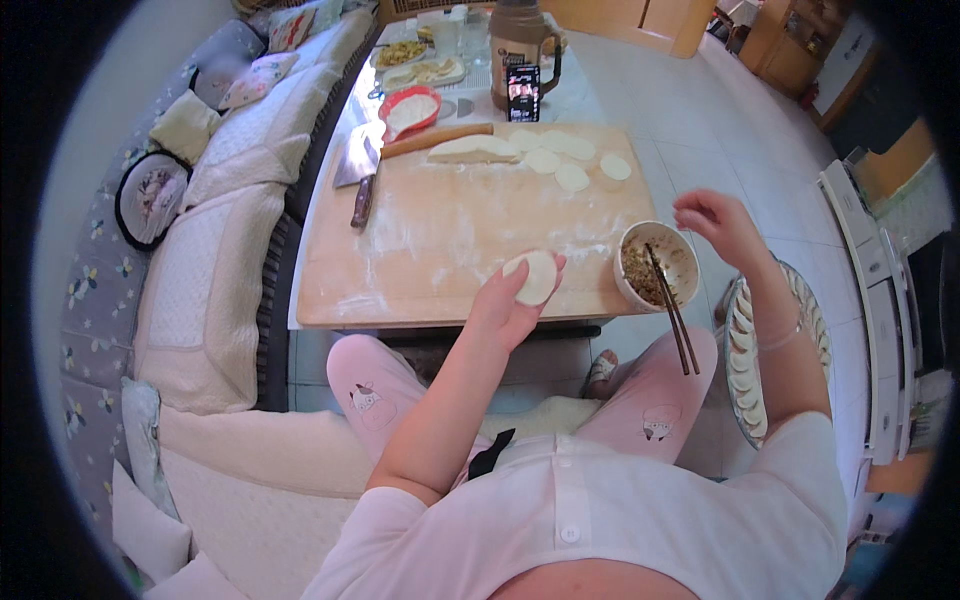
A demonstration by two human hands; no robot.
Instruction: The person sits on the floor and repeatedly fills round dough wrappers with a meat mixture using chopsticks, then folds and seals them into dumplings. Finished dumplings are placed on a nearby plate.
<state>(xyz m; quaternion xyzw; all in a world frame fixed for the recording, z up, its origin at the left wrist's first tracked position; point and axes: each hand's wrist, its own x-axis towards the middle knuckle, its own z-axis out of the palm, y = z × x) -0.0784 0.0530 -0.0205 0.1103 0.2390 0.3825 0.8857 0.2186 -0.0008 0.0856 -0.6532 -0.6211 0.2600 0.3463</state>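
My left hand (514,304) holds a round dough wrapper (536,277) over the near edge of the floured wooden board (442,232). Just beyond the right rim of a white bowl of filling (637,274) is my right hand (709,217), raised with curled fingers; whether it holds anything cannot be told. A pair of chopsticks (673,319) leans in the bowl, their ends sticking out towards my knee. More wrappers (572,178) lie at the board's far right, beside a long piece of dough (472,150). Behind that rests a rolling pin (442,138), with a cleaver (362,184) to its left.
A red bowl of flour (411,112), a phone (523,94) and a large brown jug (506,45) stand beyond the board, with food plates farther back. A tray of shaped dumplings (744,360) is low at my right, partly behind my arm. A covered sofa (225,292) runs along the left.
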